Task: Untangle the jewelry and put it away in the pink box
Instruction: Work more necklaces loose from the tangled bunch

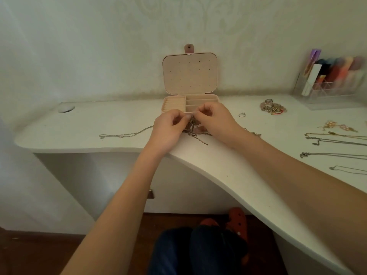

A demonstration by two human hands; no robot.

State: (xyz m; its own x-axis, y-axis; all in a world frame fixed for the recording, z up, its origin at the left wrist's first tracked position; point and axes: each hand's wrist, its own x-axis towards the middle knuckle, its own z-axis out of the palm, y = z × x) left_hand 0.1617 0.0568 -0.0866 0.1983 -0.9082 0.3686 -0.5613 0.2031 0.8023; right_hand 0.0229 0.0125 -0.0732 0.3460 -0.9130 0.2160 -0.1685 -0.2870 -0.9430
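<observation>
1. At the middle of the desk (79, 124), just in front of the open pink box (189, 76), lies the tangle of chains (191, 128), partly lifted between the two hands.
2. The left hand (168, 128) and the right hand (214, 118) each pinch the top of the tangle with curled fingertips, close together, as if picking a knot apart.
3. Progress, judged from the layout: the box compartments that show appear empty, so nothing seems put away yet. Several necklaces (335, 143) lie straightened in separate rows at the right of the desk, which suggests part of the untangling is done.
4. Still to sort: the central tangle, a beaded heap (273, 108) near the right rear, a small ring (241, 115) and a gold-coloured pair of earrings (337, 127).
5. Appearance of the tangle: thin silver-toned links bunched into a dark knot, with one long strand (123, 133) trailing left across the desk and a short end with a clasp (198, 140) trailing toward the front edge.
</observation>
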